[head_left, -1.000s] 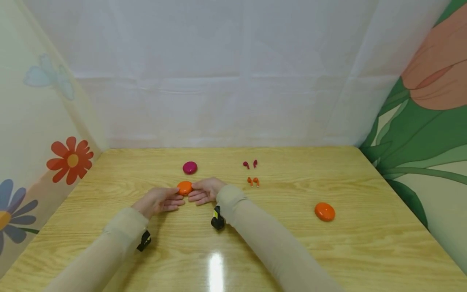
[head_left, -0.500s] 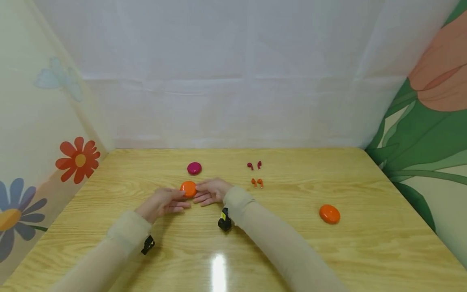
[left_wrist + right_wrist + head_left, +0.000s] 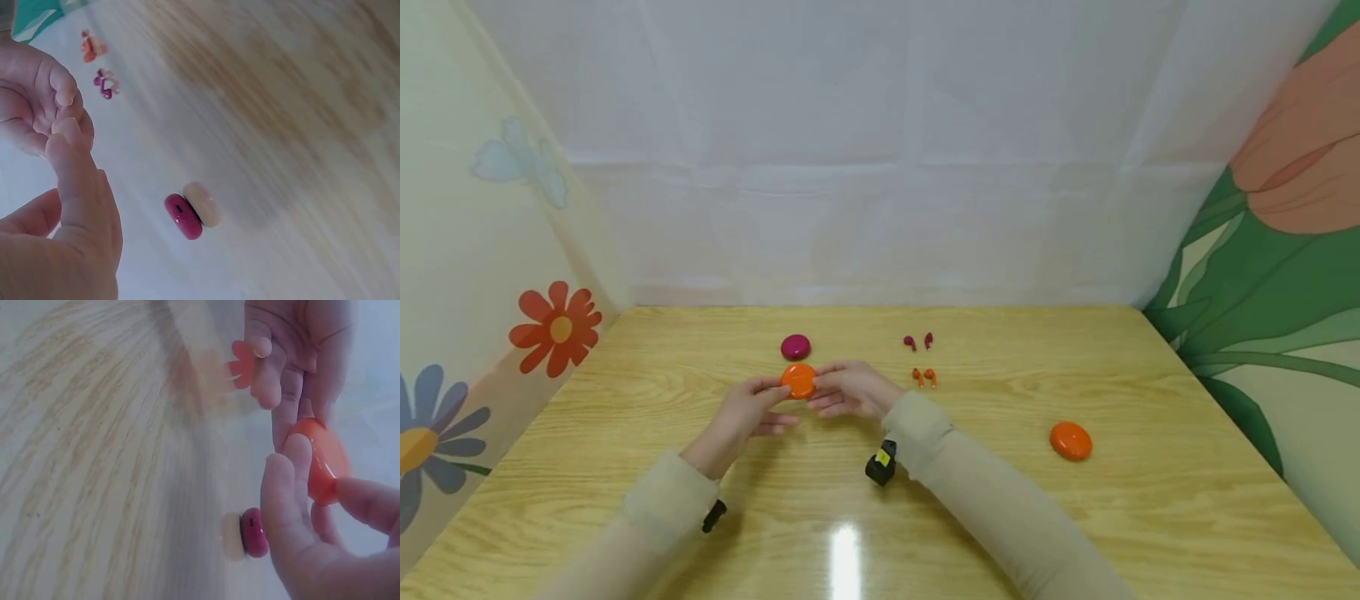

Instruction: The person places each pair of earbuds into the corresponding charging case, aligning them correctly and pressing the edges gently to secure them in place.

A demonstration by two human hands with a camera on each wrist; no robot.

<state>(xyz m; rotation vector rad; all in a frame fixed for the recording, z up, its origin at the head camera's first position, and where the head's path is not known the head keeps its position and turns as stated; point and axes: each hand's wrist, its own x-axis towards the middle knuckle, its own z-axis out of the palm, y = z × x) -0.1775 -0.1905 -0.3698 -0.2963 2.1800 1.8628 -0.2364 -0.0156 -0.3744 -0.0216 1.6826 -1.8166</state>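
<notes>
Both hands hold a round orange case (image 3: 798, 381) just above the wooden table (image 3: 970, 500). My left hand (image 3: 751, 408) pinches its left edge and my right hand (image 3: 848, 390) pinches its right edge. In the right wrist view the orange case (image 3: 322, 459) sits between my right thumb and fingers (image 3: 289, 487), with the left hand (image 3: 294, 356) beyond it. In the left wrist view my left hand (image 3: 75, 194) is in the foreground, and the case is hidden.
A magenta case (image 3: 795, 347) (image 3: 184, 217) (image 3: 253, 532) lies just behind the hands. To the right lie magenta earbuds (image 3: 919, 342) and orange earbuds (image 3: 924, 377). A second orange case (image 3: 1071, 441) lies far right. Cloth walls enclose the table on three sides.
The orange case has risen off the table between both hands and shifted slightly right. Both forearms have lifted with it.
</notes>
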